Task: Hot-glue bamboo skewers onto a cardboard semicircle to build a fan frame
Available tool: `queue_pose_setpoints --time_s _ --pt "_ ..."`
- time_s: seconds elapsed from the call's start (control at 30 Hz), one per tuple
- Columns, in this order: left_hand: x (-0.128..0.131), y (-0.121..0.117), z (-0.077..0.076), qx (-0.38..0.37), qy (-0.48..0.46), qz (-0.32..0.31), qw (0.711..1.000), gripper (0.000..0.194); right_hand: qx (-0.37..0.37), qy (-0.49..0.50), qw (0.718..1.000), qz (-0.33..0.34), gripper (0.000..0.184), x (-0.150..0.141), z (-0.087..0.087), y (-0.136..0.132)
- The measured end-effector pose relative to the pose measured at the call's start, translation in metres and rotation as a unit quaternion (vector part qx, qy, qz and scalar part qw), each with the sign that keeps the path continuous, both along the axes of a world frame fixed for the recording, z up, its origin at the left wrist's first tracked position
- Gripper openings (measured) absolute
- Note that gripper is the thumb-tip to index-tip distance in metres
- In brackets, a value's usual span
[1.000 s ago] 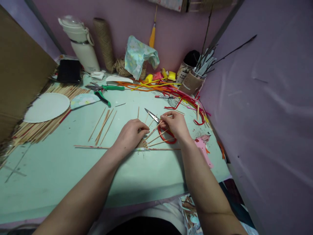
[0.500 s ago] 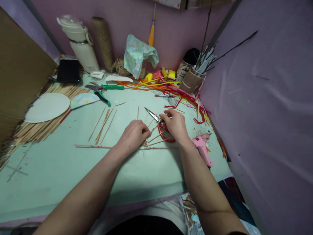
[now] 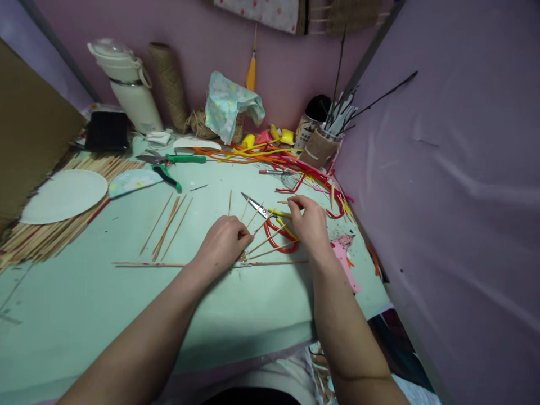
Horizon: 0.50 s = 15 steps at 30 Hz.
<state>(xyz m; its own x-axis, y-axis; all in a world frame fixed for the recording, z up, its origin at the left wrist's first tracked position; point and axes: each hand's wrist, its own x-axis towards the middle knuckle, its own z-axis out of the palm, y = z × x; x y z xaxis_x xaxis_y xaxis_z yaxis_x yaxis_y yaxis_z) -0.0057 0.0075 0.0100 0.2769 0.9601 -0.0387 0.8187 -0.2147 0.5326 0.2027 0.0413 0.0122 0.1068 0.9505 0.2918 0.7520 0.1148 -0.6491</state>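
My left hand (image 3: 225,239) is closed, thumb and fingers pinching the lower part of a thin bamboo stick (image 3: 265,221) in a fan of sticks. The fan spreads upward from the middle of a long horizontal stick (image 3: 147,264); my left fingers hide part of its base. My right hand (image 3: 310,222) hovers just right of the fan, thumb and forefinger drawn together. A short piece of stick (image 3: 282,201) shows by those fingertips; whether they grip it is unclear. Under the fan lie scissors (image 3: 262,211) with red and yellow handles.
Several loose sticks (image 3: 171,228) lie left of my hands. Farther left, a white oval (image 3: 65,197) rests on a stick pile. Green-handled pliers (image 3: 169,169) and coloured pipe cleaners (image 3: 253,153) line the back. A pink glue gun (image 3: 346,264) sits beside my right forearm.
My right hand has let go of the fan's stick and shifted right, uncovering the scissors' yellow handle parts. My left hand stays at the fan's base. The view has tilted up slightly.
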Motion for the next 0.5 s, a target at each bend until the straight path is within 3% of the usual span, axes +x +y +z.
queue_pose_setpoints --time_s 0.5 --pt "-0.0009 0.0001 -0.0026 0.024 -0.006 -0.006 1.000 0.022 -0.003 0.015 1.000 -0.014 0.025 0.0078 0.0058 -0.0050"
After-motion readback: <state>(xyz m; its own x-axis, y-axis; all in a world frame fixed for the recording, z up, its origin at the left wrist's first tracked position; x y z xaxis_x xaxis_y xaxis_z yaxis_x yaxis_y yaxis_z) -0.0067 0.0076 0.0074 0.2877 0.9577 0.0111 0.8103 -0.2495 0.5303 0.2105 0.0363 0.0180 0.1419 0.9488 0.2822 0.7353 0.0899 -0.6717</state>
